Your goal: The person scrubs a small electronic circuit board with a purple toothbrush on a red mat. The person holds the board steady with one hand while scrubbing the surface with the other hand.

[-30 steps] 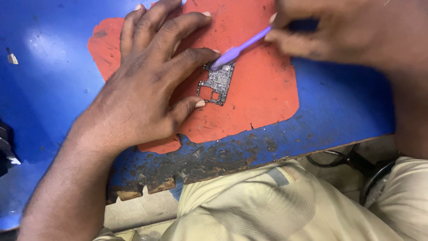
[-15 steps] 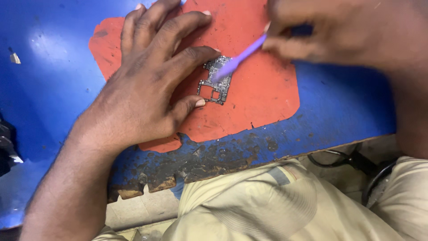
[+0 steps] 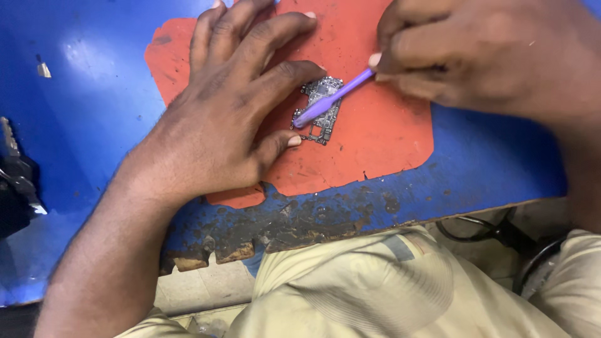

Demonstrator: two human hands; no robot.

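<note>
1. Near the upper middle of the frame, a small grey circuit board (image 3: 320, 110) lay flat on a worn red mat (image 3: 375, 138), which itself rested on the scuffed blue table (image 3: 488, 156).
2. The left hand (image 3: 219, 119) was spread flat and open over the mat, grasping nothing; its forefinger touched the board's upper edge and its thumb the lower corner, seemingly to pin the board so it could not slide.
3. The right hand (image 3: 476, 56), at the upper right, was closed in a pinch around the handle of a purple brush (image 3: 332, 97), held at a low slant so its head lay across the board's face.
4. That slant seemed to let the head press on the components while the fingers stayed off them.
5. At the left edge sat a dark object (image 3: 15, 188), only partly visible; black cables (image 3: 494, 231) hung below the table's chipped front edge at lower right.
</note>
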